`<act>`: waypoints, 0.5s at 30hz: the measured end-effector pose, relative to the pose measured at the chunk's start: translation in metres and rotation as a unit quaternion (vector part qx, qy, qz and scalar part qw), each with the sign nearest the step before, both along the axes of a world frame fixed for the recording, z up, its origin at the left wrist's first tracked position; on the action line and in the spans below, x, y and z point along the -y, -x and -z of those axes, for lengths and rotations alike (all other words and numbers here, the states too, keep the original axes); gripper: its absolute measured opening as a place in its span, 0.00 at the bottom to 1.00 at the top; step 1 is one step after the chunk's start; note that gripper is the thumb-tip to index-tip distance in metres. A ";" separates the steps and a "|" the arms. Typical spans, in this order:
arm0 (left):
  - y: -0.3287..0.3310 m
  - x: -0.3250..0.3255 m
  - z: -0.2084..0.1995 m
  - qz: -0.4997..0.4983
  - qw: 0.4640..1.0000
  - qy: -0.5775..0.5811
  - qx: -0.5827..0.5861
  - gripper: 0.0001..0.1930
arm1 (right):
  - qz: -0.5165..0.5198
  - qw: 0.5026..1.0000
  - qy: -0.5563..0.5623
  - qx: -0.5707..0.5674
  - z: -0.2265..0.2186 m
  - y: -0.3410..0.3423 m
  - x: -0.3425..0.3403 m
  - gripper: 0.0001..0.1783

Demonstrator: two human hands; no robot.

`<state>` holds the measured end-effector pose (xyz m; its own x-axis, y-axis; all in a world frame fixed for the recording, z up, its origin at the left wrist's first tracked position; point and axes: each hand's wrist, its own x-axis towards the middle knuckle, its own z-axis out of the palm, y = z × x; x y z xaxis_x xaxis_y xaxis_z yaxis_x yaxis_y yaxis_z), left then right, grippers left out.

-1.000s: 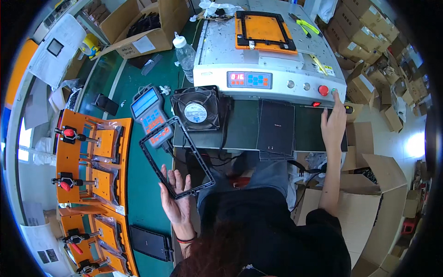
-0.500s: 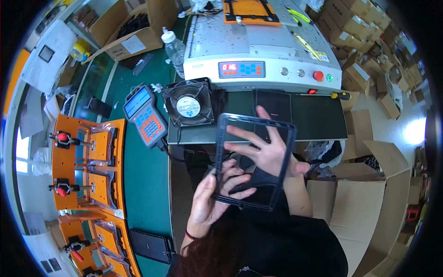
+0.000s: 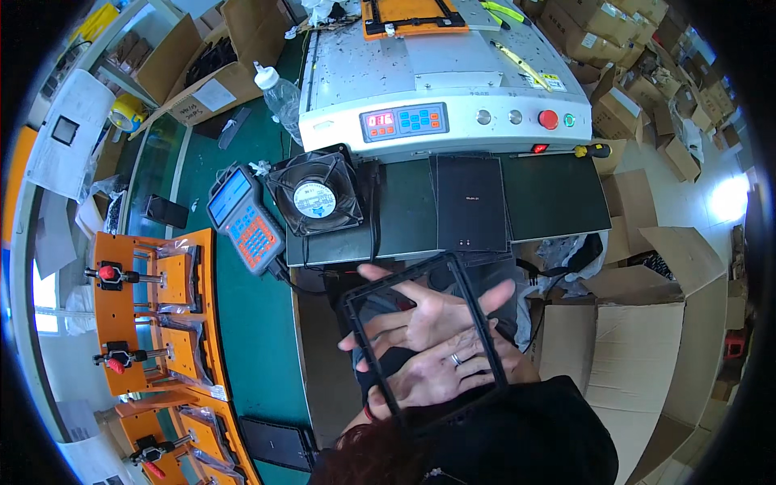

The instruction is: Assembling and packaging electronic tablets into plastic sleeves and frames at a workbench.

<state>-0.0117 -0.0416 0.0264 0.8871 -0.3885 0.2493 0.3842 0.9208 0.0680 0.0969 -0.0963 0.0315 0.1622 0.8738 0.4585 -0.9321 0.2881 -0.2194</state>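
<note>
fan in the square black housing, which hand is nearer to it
Right. The right hand is below and right of the fan in the picture, fingers spread; the left hand is lower, farther off.

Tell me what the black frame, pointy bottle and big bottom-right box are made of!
Black rectangular frame: probably dull plastic, from its thin, moulded-looking bars; maybe painted metal. Squirt bottle: likely smooth plastic, being see-through. Open box: matte brown cardboard, judging by its folded flaps.
</note>
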 end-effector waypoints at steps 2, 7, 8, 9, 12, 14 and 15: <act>0.002 0.002 0.008 -0.011 0.997 0.056 0.051 0.67 | 0.015 0.990 0.070 0.122 0.005 -0.014 0.000 0.64; 0.016 -0.031 0.019 -0.032 0.992 0.007 0.122 0.61 | 0.495 0.268 0.386 0.731 -0.011 -0.051 0.053 0.47; 0.017 -0.028 0.030 -0.049 0.984 0.116 0.129 0.76 | 0.484 0.161 0.395 0.764 -0.013 -0.053 0.052 0.41; 0.016 -0.031 0.034 -0.064 0.980 0.130 0.136 0.76 | 0.483 0.160 0.394 0.766 -0.008 -0.054 0.054 0.41; 0.009 -0.045 0.026 -0.090 0.982 0.099 0.135 0.75 | 0.418 0.128 0.417 0.797 0.014 -0.053 0.067 0.34; 0.011 -0.049 0.021 -0.121 0.981 0.008 0.152 0.75 | 0.421 0.120 0.400 0.805 0.024 -0.055 0.082 0.33; 0.012 -0.050 0.020 -0.124 0.980 0.010 0.152 0.75 | 0.426 0.108 0.386 0.811 0.026 -0.055 0.087 0.31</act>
